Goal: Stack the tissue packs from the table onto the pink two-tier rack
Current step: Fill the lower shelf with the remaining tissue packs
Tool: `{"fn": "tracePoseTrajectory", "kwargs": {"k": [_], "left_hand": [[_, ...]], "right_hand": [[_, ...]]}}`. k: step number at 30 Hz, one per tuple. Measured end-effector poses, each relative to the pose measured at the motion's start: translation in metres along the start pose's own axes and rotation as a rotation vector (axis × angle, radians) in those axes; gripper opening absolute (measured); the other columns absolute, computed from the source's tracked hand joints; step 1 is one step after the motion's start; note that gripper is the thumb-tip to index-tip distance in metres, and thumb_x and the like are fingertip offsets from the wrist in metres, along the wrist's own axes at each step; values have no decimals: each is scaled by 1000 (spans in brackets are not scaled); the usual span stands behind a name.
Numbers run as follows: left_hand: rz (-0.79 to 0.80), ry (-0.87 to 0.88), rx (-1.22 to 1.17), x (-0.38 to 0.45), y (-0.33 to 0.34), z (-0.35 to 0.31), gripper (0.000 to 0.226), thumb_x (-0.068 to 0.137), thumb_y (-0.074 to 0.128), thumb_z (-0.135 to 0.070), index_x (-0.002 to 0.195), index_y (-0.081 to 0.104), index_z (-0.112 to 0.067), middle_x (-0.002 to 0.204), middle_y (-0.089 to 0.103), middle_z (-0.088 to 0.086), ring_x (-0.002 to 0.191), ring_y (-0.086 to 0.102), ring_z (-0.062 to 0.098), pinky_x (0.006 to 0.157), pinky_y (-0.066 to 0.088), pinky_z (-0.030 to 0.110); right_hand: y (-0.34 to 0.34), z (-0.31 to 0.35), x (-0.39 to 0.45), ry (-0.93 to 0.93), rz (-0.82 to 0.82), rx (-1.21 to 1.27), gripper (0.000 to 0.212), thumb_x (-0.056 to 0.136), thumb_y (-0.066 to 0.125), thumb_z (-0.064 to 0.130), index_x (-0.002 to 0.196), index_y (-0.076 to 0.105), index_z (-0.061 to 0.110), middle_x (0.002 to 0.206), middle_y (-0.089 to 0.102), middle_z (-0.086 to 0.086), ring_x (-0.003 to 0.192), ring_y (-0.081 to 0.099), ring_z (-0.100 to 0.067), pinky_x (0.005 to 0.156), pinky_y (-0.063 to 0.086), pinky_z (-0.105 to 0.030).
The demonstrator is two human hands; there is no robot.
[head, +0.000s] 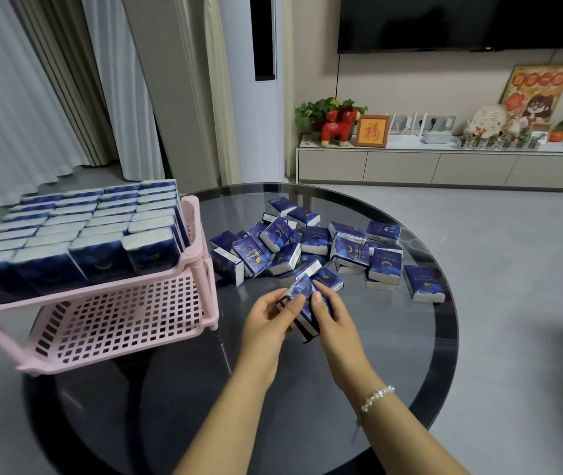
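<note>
While loose tissue packs [311,245] lie heaped on the round worktop [410,337], both hands, left [266,320] and right [331,317], grasp a small stack of packs [302,303] beside the pink rack [119,320], whose upper tier is full

Behind, on a low cabinet [410,166] — a red toy horse [336,126], a framed character [372,131], green plants [314,111]; above, a dark television [462,22].
</note>
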State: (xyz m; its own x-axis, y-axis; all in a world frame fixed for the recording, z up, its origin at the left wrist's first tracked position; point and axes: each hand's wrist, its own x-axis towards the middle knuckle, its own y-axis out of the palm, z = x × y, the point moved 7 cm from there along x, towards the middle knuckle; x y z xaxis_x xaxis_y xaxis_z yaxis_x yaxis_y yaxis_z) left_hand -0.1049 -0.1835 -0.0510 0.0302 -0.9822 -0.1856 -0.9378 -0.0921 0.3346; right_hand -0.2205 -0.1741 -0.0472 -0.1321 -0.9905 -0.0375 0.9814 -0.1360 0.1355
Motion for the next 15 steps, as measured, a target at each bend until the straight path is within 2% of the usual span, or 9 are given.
{"fn": "tracePoseTrajectory", "kwargs": {"k": [2, 3, 5, 8, 10, 13, 15], "left_hand": [[-49, 22, 46, 3, -5, 0, 34, 82, 71, -10, 114, 59, -5, 105, 69, 11, 96, 66, 24, 91, 51, 40], [-75, 25, 43, 5, -9, 0, 35, 82, 71, -8, 115, 59, -5, 105, 69, 11, 94, 66, 23, 88, 51, 39], [-125, 28, 36, 10, -18, -2, 33, 82, 71, -8, 114, 60, -8, 105, 69, 8, 91, 66, 18, 80, 52, 31], [-171, 40, 43, 15, -30, -4, 27, 82, 72, -10, 104, 61, -21, 106, 68, 4, 93, 66, 16, 78, 50, 27], [-183, 41, 46, 18, -34, -3, 27, 80, 73, -10, 100, 62, -24, 110, 68, 7, 98, 66, 19, 83, 50, 30], [-189, 29, 53, 20, -37, -1, 29, 80, 73, -9, 103, 62, -23, 110, 68, 7, 99, 66, 20, 81, 51, 29], [-186, 14, 38, 20, -37, 0, 33, 80, 73, -8, 108, 60, -20, 112, 67, 7, 101, 66, 20, 85, 52, 32]], "right_hand": [[4, 3, 2, -5, 18, -27, 20, 96, 48, 29, 110, 62, 33, 110, 68, 6, 100, 64, -7, 87, 51, -23], [1, 5, 5, -19, 4, -86, 23, 97, 46, 27, 109, 66, 25, 109, 69, 0, 99, 64, -10, 86, 51, -23], [-15, 13, 20, -87, -101, -332, 29, 98, 46, 25, 109, 67, 9, 110, 65, -12, 105, 58, -23, 91, 45, -30], [-38, 19, 50, -99, -196, -716, 35, 93, 52, 30, 126, 57, 17, 128, 53, -6, 124, 40, -25, 104, 32, -35], [-42, 16, 69, -41, -154, -890, 50, 90, 56, 39, 133, 50, 15, 137, 47, -7, 130, 34, -27, 107, 29, -38], [-39, 5, 84, 85, -64, -1078, 61, 81, 63, 53, 123, 50, 11, 132, 48, -12, 124, 38, -31, 102, 36, -40], [-38, 2, 89, 121, -63, -1121, 63, 75, 66, 57, 115, 51, 11, 126, 50, -12, 120, 40, -30, 98, 41, -39]]}}
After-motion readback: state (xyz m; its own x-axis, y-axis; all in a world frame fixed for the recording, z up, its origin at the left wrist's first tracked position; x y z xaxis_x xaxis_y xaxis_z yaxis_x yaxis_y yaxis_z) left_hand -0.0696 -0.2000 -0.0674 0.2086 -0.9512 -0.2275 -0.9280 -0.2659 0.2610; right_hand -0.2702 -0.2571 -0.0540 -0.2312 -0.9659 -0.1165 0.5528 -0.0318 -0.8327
